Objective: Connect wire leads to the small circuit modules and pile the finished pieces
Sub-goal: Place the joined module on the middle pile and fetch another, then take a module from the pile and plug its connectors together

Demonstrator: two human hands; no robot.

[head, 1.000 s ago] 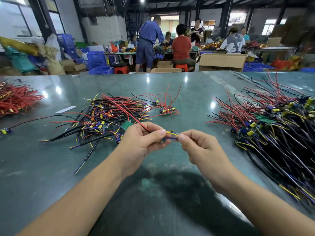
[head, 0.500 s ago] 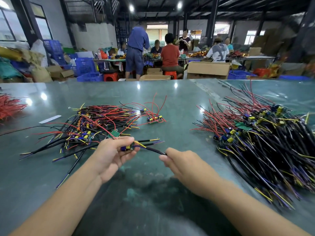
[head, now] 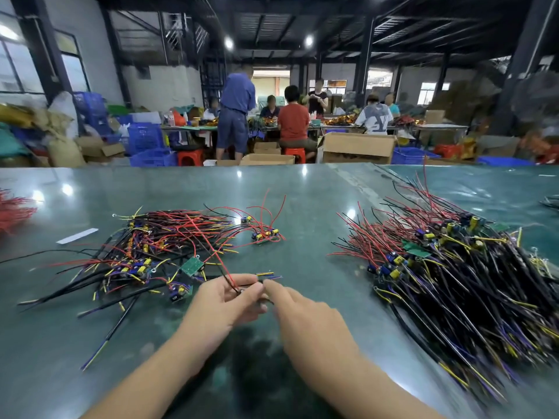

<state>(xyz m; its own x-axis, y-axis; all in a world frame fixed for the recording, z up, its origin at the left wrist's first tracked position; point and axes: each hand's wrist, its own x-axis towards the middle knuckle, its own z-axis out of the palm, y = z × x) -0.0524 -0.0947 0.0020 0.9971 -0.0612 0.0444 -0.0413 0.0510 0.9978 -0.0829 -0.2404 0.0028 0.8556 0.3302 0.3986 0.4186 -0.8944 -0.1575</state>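
My left hand (head: 225,300) pinches a small module with red and black wire leads (head: 230,281) running up from its fingertips. My right hand (head: 298,306) meets it from the right, fingertips on the same piece, where short yellow and purple lead ends (head: 269,275) stick out. A loose heap of modules and wires (head: 157,240) lies to the left, with a bare green circuit board (head: 191,265) at its near edge. A big pile of wired modules (head: 453,267) covers the table's right side. The module itself is mostly hidden by my fingers.
The dark green table (head: 302,201) stretches ahead. A small cluster of wired modules (head: 264,234) lies mid-table. Red wires (head: 12,207) sit at the far left edge beside a white strip (head: 77,236). Several people work at tables behind cardboard boxes (head: 358,148).
My hands have come back together after pulling apart half a second ago. The black lead that hung between them is gone from my right hand, which now touches the piece in my left.
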